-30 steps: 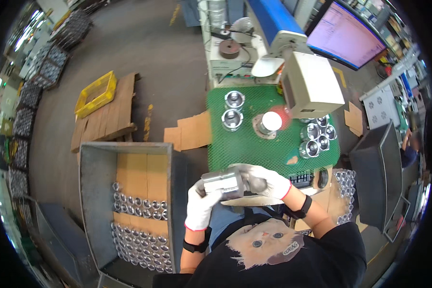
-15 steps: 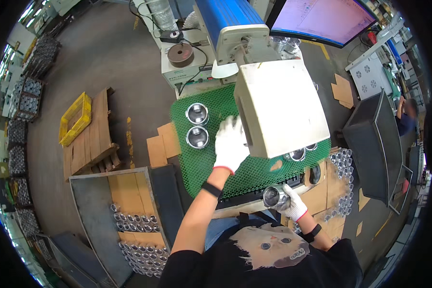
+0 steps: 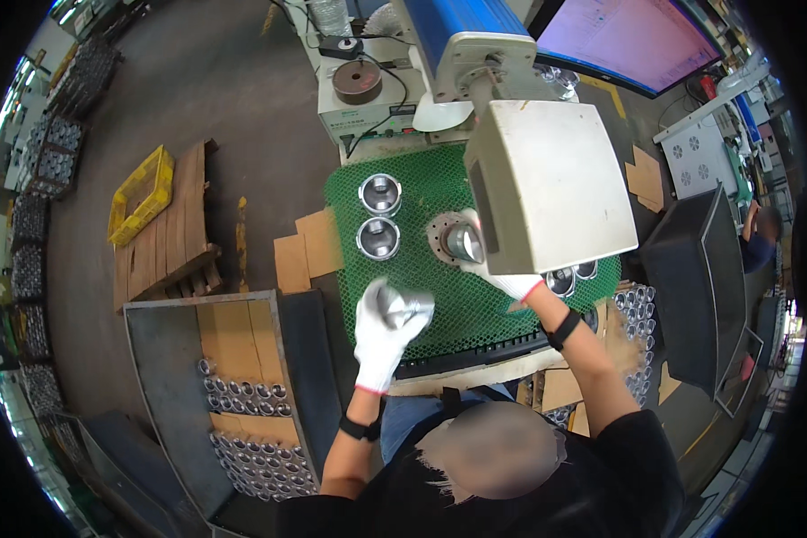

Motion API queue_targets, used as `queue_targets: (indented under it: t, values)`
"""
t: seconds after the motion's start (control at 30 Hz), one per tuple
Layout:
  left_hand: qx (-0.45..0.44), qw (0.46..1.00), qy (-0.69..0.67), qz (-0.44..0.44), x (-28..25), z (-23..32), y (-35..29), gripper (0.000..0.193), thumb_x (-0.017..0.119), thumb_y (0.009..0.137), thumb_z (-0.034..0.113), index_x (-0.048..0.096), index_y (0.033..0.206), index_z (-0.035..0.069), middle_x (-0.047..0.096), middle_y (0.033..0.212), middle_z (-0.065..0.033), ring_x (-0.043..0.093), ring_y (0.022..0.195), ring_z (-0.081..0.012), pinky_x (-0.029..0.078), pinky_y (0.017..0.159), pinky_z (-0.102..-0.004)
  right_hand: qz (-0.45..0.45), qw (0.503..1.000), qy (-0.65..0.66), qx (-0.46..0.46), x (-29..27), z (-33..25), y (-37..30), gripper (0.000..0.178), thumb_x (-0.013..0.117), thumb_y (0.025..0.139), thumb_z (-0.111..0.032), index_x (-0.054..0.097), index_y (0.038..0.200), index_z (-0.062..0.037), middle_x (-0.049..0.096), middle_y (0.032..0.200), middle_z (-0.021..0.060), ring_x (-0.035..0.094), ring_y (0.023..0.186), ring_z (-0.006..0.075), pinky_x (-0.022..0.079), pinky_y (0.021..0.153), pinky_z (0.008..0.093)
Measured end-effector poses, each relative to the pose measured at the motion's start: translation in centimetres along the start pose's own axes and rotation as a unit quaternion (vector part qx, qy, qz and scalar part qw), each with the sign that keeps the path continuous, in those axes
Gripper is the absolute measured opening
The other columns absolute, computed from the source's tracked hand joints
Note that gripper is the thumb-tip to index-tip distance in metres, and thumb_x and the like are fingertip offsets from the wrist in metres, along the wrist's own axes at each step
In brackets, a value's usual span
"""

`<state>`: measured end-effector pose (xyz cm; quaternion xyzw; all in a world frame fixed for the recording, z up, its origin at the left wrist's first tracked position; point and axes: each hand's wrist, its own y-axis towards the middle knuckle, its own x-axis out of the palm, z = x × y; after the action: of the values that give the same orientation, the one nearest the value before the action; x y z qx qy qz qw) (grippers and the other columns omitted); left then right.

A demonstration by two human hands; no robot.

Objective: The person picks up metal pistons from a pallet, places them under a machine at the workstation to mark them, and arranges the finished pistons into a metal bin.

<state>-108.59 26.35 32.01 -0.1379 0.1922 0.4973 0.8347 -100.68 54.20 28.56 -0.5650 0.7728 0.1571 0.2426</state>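
My left hand [image 3: 381, 336], in a white glove with a red cuff, grips a shiny metal piston [image 3: 394, 305] above the near left of the green mat [image 3: 439, 332]; motion smears it. Under the white machine head [image 3: 551, 188], my right hand [image 3: 493, 273], gloved alike, holds a second piston [image 3: 463, 242] at a round drilled metal fixture [image 3: 441, 235]. That piston lies tilted on its side, and the machine head covers part of the hand. Two pistons [image 3: 379, 217] stand in a row on the mat's left, and more pistons [image 3: 562, 281] sit right of the machine head.
Left of me stands a metal bin [image 3: 202, 359] with rows of pistons and cardboard. More pistons [image 3: 637, 314] lie on cardboard at my right. Behind the mat are a control box [image 3: 368, 121], a brown round roll [image 3: 357, 82] and a monitor [image 3: 623, 40]. Another person [image 3: 760, 238] is far right.
My left hand has drawn back from under the machine head toward me, now with a piston. My right hand has carried its piston from the front edge forward to the fixture. The view has shifted slightly.
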Motion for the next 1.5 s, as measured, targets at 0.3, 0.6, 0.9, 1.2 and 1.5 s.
queue_targets:
  t: [0.3, 0.6, 0.9, 1.2, 1.5]
  values:
    - [-0.255, 0.961, -0.097, 0.051, -7.3, -11.3, -15.8, 0.084, 0.092, 0.067, 0.028, 0.053, 0.137, 0.002, 0.061, 0.125, -0.0140, 0.062, 0.110, -0.0247, 0.054, 0.094, -0.0357, 0.058, 0.951, -0.287, -0.095, 0.9, -3.1, 3.7, 0.070, 0.089, 0.058, -0.032, 0.059, 0.118, -0.0139, 0.062, 0.112, 0.0128, 0.061, 0.103, 0.0352, 0.051, 0.089, 0.0462]
    - [-0.307, 0.791, -0.522, 0.088, -11.8, -5.7, -17.7, 0.066, 0.077, 0.081, 0.008, 0.047, 0.139, -0.001, 0.064, 0.122, -0.0184, 0.067, 0.111, -0.0303, 0.058, 0.094, -0.0436, 0.038, 0.897, -0.361, -0.253, 0.5, -6.1, 5.1, 0.044, 0.074, 0.072, -0.036, 0.067, 0.109, -0.0123, 0.065, 0.106, 0.0135, 0.062, 0.102, 0.0345, 0.051, 0.086, 0.0441]
    - [-0.318, 0.521, -0.790, 0.056, -11.7, -2.0, -14.3, 0.077, 0.070, 0.084, 0.055, 0.053, 0.135, 0.000, 0.061, 0.130, -0.0186, 0.058, 0.120, -0.0460, 0.053, 0.099, -0.0571, 0.166, 0.914, -0.357, -0.100, 2.1, -6.8, 3.8, 0.047, 0.071, 0.079, -0.043, 0.070, 0.110, -0.0067, 0.068, 0.111, 0.0185, 0.063, 0.104, 0.0378, 0.050, 0.092, 0.0468]
    - [-0.210, 0.746, -0.632, -0.001, -14.4, -1.0, -12.6, 0.064, 0.072, 0.089, 0.021, 0.046, 0.144, 0.002, 0.060, 0.132, -0.0156, 0.064, 0.115, -0.0315, 0.055, 0.098, -0.0438, 0.097, 0.977, -0.191, 0.013, 7.4, -8.6, -13.8, 0.036, 0.072, 0.085, -0.019, 0.066, 0.118, -0.0058, 0.068, 0.111, 0.0147, 0.061, 0.111, 0.0293, 0.045, 0.102, 0.0404]
    - [-0.005, 0.993, 0.074, 0.096, -12.7, 5.5, -12.4, 0.113, 0.091, 0.063, 0.035, 0.031, 0.155, 0.006, 0.061, 0.119, -0.0149, 0.064, 0.103, -0.0317, 0.054, 0.089, -0.0410, -0.195, 0.897, 0.353, 0.182, 10.2, -15.4, -16.0, 0.047, 0.063, 0.095, -0.017, 0.055, 0.134, 0.0076, 0.065, 0.129, 0.0147, 0.060, 0.120, 0.0207, 0.044, 0.105, 0.0332]
